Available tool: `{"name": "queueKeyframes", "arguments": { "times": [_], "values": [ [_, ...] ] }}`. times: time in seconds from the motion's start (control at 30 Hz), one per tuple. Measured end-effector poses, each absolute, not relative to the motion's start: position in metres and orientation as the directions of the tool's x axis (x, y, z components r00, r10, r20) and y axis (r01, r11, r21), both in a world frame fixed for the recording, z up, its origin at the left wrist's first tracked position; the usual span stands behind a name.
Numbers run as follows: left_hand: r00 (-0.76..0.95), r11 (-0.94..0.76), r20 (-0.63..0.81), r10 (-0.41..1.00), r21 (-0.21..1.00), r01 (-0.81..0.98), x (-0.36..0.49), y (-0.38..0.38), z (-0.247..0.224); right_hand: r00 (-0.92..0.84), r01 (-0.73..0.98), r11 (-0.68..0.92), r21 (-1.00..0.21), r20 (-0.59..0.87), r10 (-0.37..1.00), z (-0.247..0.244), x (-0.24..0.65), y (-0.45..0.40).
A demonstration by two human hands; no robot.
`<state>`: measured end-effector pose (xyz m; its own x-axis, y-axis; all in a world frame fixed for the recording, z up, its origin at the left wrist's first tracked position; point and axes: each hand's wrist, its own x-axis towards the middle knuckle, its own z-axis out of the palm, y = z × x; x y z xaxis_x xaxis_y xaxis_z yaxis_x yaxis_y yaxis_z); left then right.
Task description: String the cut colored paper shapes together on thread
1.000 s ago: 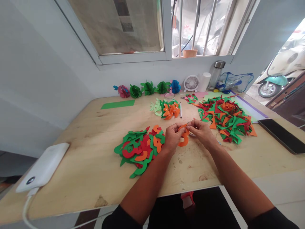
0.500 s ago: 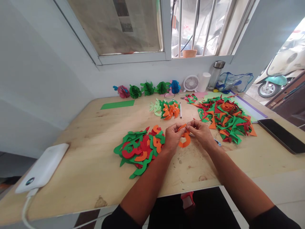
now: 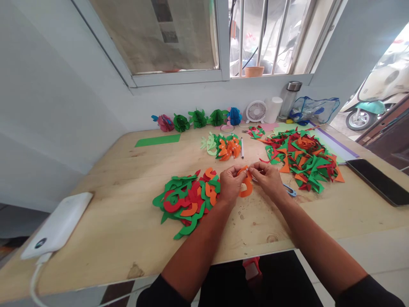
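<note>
My left hand [image 3: 232, 182] is closed in a pinch on a curved orange paper cutout [image 3: 246, 188], which hangs below the fingertips. Thumb and finger of my right hand [image 3: 266, 175] are pinched at the cutout's upper edge, where a tiny whitish spot shows between the hands. Partly under the right wrist lies a tool with a light blue handle [image 3: 290, 190], its other end hidden. Left of my left hand is a pile of green, red and orange curved paper cutouts [image 3: 188, 202]. Farther back sit orange and green cutouts [image 3: 228, 147] beside a pen [image 3: 242, 148].
Paper scraps [image 3: 306, 157] are heaped at right, near a black phone [image 3: 378, 181]. Along the wall stand green paper honeycomb figures [image 3: 198, 118], a small fan [image 3: 256, 112] and a glass bottle [image 3: 289, 102]. A white power bank [image 3: 57, 224] lies at left.
Both hands have shifted slightly left, with the orange cutout turned a little and partly more covered. More of the light blue handle shows beside the right wrist.
</note>
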<state>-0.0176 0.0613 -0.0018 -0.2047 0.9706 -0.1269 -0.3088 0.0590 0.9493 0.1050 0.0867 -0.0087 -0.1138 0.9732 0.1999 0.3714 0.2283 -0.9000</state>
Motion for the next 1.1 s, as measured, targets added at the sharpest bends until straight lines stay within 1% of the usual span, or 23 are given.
{"name": "queueKeyframes", "arguments": {
  "times": [0.17, 0.37, 0.43, 0.5, 0.67, 0.77, 0.9, 1.1],
  "values": [
    [-0.239, 0.041, -0.108, 0.965, 0.962, -0.269, -0.018, 0.062, -0.006, -0.127, 0.531, 0.337, -0.778, 0.32, 0.939, -0.004, 0.103, 0.082],
    [-0.251, 0.036, -0.105, 0.962, 0.964, -0.265, -0.017, 0.062, -0.006, -0.097, 0.615, 0.353, -0.705, 0.377, 0.921, -0.004, 0.101, 0.08],
    [-0.265, 0.048, -0.123, 0.956, 0.961, -0.271, -0.018, 0.062, -0.005, -0.051, 0.614, 0.331, -0.716, 0.383, 0.922, -0.004, 0.103, 0.081],
    [-0.274, 0.06, -0.14, 0.952, 0.957, -0.283, -0.018, 0.063, -0.004, -0.023, 0.581, 0.306, -0.754, 0.361, 0.932, -0.003, 0.104, 0.082],
    [-0.202, 0.081, -0.149, 0.968, 0.948, -0.308, -0.018, 0.064, -0.007, -0.09, 0.444, 0.263, -0.857, 0.249, 0.964, -0.006, 0.107, 0.087],
    [-0.184, 0.097, -0.161, 0.97, 0.944, -0.314, -0.018, 0.064, -0.008, -0.121, 0.363, 0.241, -0.9, 0.211, 0.97, -0.009, 0.107, 0.089],
    [-0.165, 0.119, -0.178, 0.97, 0.941, -0.318, -0.018, 0.063, -0.007, -0.132, 0.314, 0.214, -0.925, 0.181, 0.975, -0.013, 0.106, 0.091],
    [-0.129, 0.114, -0.163, 0.978, 0.938, -0.327, -0.017, 0.063, -0.004, -0.128, 0.335, 0.229, -0.914, 0.197, 0.972, -0.015, 0.107, 0.094]
  ]
}}
